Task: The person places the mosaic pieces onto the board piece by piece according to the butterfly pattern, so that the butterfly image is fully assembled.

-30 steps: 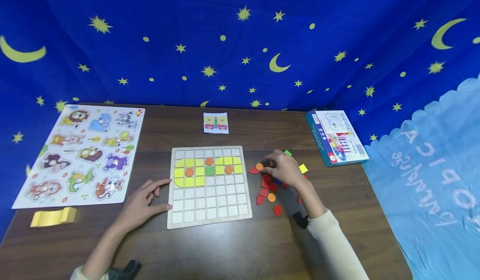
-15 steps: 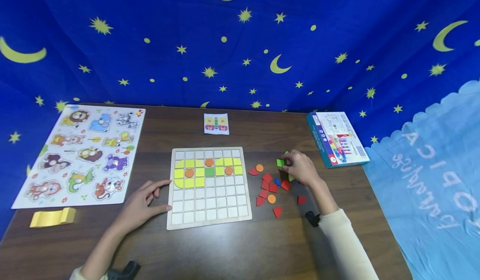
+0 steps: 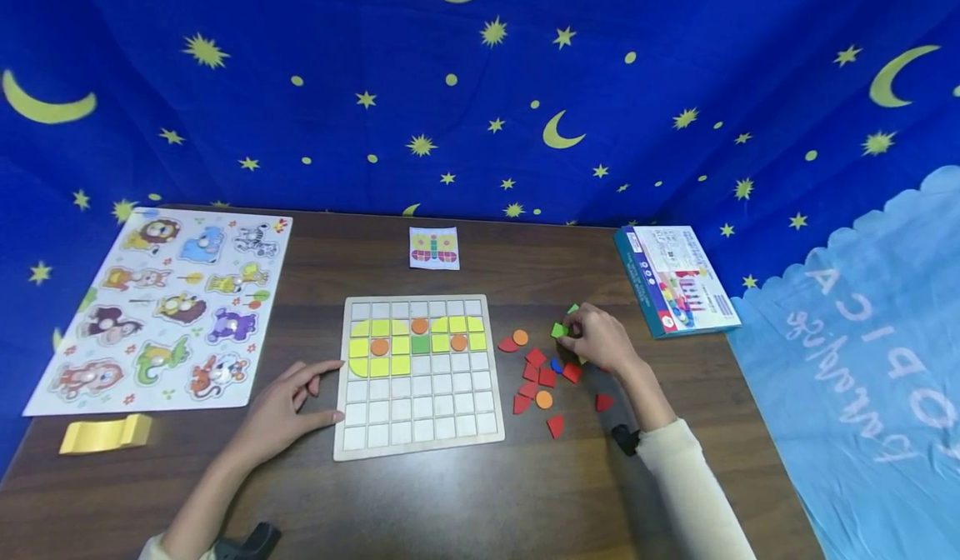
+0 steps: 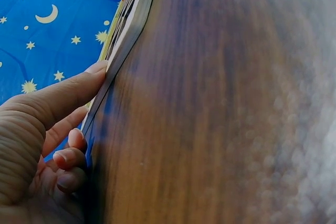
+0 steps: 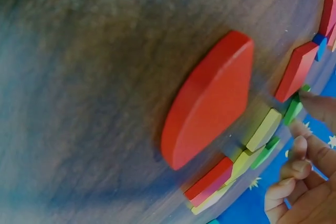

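Fingers [image 5: 318,151] of the right hand [image 3: 602,340] pinch a green tile [image 3: 559,330] between their tips.

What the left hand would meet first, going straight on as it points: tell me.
The grid board, at its left edge. The thumb of the left hand appears to touch it, so contact would likely be immediate.

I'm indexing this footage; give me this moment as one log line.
left hand: touches grid board edge; right hand: pinches green square; grid board: partly filled; pattern card: beyond board
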`<state>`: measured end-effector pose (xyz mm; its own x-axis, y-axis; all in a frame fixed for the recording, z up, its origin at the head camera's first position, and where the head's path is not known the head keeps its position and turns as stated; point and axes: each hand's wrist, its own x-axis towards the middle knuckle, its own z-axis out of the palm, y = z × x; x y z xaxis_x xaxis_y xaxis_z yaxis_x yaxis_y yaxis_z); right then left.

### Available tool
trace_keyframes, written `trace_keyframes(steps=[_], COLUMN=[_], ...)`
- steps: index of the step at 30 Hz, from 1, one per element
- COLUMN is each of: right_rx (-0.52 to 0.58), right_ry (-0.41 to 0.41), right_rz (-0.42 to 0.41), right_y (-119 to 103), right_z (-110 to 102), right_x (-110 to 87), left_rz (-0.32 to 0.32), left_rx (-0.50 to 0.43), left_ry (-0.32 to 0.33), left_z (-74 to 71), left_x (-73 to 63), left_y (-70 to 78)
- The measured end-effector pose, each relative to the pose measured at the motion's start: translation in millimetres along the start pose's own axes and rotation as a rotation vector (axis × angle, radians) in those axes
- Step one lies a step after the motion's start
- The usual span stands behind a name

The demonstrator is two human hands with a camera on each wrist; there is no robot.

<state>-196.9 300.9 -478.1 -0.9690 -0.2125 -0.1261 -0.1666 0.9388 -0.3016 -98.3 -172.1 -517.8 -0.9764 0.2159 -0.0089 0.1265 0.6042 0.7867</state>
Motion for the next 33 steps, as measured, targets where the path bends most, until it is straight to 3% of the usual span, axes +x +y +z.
trace_keyframes(steps=[12, 21, 33], right_rx=[-0.019, -0.022, -0.037], right_ry=[0.047, 0.073, 0.001], right_rz=[-0.101, -0.225, -0.435], right_y=[-20.5, -64.9, -123.6], right_z=[5.3, 13.8, 29.4], right_x=[-4.0, -2.8, 0.8], left_rz=[0.012, -0.014, -0.035], left_rx=[0.003, 0.011, -0.003], left_ry=[0.002, -0.007, -0.025], left_z=[-0.2, -1.3, -0.5], left_x=[-0.3, 1.4, 1.2], left_y=[0.7, 1.0, -0.6])
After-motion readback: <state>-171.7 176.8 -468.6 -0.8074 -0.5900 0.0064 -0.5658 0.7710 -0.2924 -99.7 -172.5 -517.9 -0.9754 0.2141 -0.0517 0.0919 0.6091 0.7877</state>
